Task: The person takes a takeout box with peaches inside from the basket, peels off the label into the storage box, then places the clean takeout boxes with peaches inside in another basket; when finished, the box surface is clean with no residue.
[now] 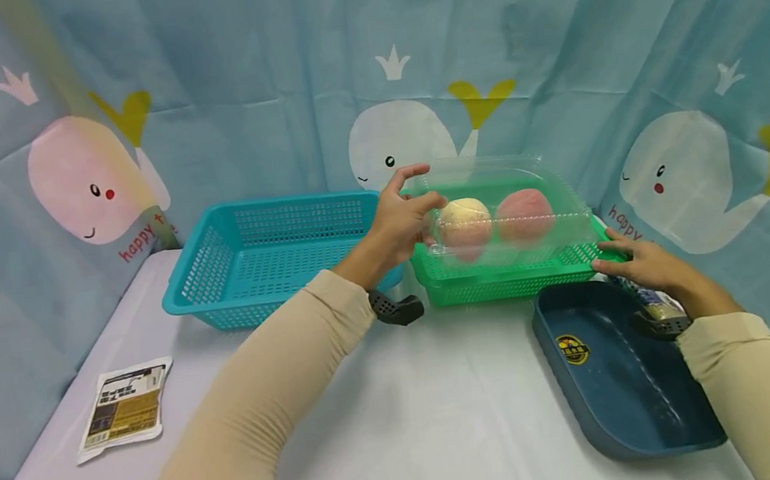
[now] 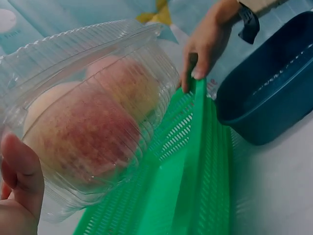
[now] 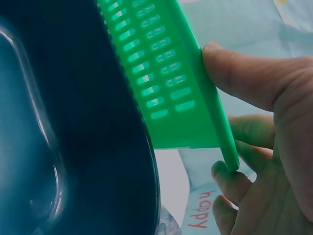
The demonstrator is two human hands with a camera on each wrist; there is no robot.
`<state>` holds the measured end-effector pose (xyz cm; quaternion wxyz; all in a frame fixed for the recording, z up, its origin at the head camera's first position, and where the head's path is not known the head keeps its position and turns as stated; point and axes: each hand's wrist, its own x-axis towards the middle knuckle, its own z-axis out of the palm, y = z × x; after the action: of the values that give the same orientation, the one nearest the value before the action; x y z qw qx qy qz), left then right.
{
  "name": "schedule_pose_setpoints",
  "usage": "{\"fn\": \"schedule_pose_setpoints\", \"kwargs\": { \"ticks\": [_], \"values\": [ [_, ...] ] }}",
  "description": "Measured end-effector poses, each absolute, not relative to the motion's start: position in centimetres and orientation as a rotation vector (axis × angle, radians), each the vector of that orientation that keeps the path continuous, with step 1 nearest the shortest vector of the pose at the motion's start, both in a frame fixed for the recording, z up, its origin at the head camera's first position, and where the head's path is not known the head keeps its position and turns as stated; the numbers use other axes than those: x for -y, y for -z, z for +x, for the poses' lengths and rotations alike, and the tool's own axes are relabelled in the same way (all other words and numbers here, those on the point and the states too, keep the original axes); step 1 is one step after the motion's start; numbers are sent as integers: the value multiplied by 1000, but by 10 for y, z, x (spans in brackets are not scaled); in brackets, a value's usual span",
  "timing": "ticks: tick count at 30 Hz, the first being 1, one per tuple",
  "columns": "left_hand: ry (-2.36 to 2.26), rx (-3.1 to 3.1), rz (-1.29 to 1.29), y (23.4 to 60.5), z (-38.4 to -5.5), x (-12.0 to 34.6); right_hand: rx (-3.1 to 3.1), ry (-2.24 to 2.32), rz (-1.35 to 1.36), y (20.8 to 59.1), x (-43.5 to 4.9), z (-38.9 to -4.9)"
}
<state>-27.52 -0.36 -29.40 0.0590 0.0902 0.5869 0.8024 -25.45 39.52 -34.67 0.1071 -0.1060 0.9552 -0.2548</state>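
Note:
My left hand (image 1: 397,223) grips the left end of a clear plastic clamshell box (image 1: 562,228), its thumb against the near side. Inside sit two peaches, one yellowish (image 1: 465,223) and one pink (image 1: 526,216). The box is held tilted over the green basket (image 1: 504,287), overlapping its far part in the head view. At that basket's right end my right hand (image 1: 638,267) pinches the rim, thumb on one side and fingers curled under the other, as the right wrist view shows.
A turquoise basket (image 1: 274,264) stands left of the green one. A dark blue bin (image 1: 628,371) lies at the right front, with a partly hidden packet (image 1: 663,305) behind it. A flat printed pouch (image 1: 128,408) rests on the left of the white table (image 1: 420,418). A whale-print curtain (image 1: 266,71) hangs behind.

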Motion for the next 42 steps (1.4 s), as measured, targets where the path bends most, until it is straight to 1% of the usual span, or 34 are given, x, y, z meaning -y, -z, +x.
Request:
{"fn": "schedule_pose_setpoints", "kwargs": {
  "ticks": [8,19,26,35,42],
  "values": [
    [-2343,-1863,257,307,-296,-27,-2797,747,-302,346,-397,-256],
    [-2267,-1935,159,335,-315,-51,-2795,753,-318,341,-394,-256],
    [-2169,-1978,130,352,-318,-62,-2839,688,-330,342,-395,-256],
    [-2001,-2121,-28,360,-314,-64,-2834,697,-333,343,-394,-256],
    [-1891,-2011,64,359,-312,-61,-2838,679,-331,343,-396,-256]
  ]
}}
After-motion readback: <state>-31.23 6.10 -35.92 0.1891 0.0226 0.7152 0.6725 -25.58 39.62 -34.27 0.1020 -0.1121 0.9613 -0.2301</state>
